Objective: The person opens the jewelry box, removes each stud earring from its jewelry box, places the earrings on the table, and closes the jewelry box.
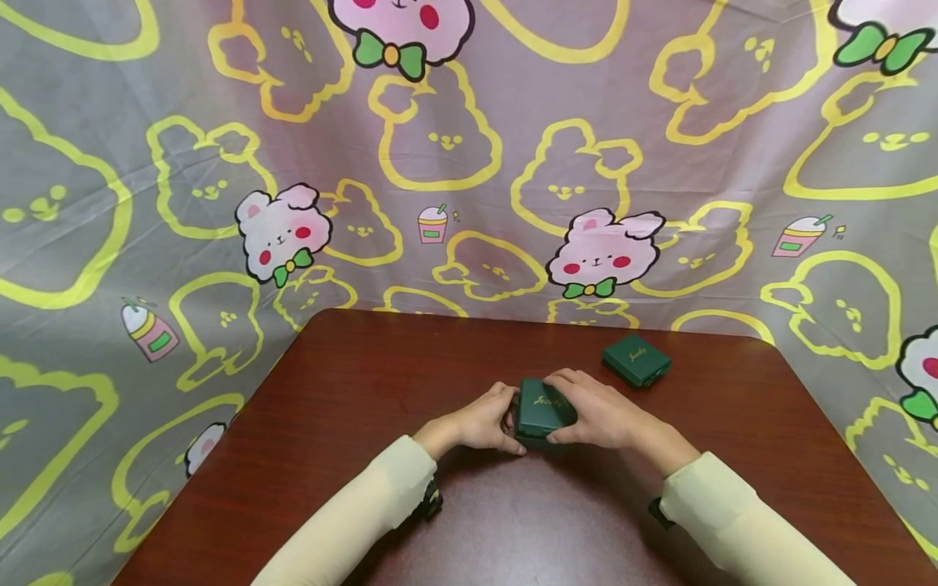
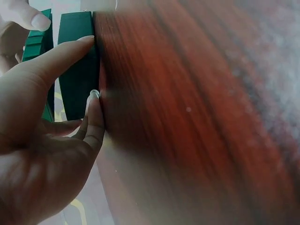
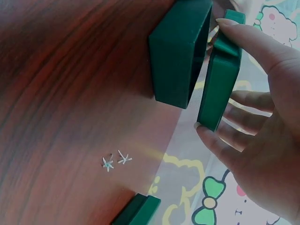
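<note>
A green box with gold lettering is between both hands. Its lid [image 1: 544,405] is apart from its base [image 3: 176,58], held just above the base's open top with a narrow gap. My left hand [image 1: 485,420] grips the base by its side, thumb on one wall and fingers on another, as the left wrist view [image 2: 78,70] shows. From the right, my right hand [image 1: 604,411] holds the lid by its edges between thumb and fingers. The base rests on or very near the table. What lies inside the base is hidden.
A second green box [image 1: 636,360], closed, stands farther back to the right on the brown table [image 1: 410,358]. Two small whitish star-shaped pieces [image 3: 108,163] lie on the tabletop between the boxes. A patterned curtain [image 1: 469,268] surrounds the table's back and sides.
</note>
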A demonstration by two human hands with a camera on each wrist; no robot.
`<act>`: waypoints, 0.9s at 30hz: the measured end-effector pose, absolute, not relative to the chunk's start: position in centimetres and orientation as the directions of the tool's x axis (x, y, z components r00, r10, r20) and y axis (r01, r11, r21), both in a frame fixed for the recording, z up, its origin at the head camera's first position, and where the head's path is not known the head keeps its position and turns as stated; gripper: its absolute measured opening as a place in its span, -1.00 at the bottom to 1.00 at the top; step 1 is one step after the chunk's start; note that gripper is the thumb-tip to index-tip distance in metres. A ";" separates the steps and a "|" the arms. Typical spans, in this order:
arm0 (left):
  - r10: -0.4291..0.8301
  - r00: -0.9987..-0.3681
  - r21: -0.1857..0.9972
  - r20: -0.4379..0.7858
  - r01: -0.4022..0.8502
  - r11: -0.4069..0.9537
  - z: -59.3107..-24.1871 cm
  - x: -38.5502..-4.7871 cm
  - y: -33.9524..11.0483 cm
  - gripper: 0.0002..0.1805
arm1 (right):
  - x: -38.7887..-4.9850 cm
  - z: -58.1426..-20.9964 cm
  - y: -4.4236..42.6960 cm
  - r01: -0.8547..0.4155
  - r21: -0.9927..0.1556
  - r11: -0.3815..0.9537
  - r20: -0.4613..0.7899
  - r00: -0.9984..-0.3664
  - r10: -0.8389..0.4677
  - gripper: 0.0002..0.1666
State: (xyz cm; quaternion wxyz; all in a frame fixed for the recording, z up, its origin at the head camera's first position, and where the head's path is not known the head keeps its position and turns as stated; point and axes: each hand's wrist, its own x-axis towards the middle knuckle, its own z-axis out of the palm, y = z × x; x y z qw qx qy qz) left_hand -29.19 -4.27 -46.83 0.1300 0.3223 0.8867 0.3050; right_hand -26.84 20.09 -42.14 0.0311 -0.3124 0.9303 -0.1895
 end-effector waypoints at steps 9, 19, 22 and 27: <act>0.639 -0.769 0.622 -0.018 0.492 0.609 -46.9 -29.1 -4.1 -0.08 | -27.3 -41.3 21.4 -0.547 -0.380 0.746 0.095 -0.825 -0.557 0.03; 0.633 -0.774 0.616 -0.017 0.490 0.616 -46.8 -28.9 -4.1 -0.14 | -27.5 -40.8 23.2 -0.515 -0.365 0.776 0.111 -0.851 -0.513 0.05; 0.632 -0.775 0.615 -0.018 0.490 0.618 -46.8 -28.8 -4.0 -0.16 | -27.6 -40.9 24.0 -0.501 -0.353 0.790 0.120 -0.862 -0.492 0.06; 0.635 -0.772 0.605 -0.013 0.499 0.620 -46.7 -28.8 -4.0 -0.18 | -27.7 -41.1 25.4 -0.459 -0.340 0.821 0.112 -0.887 -0.449 0.05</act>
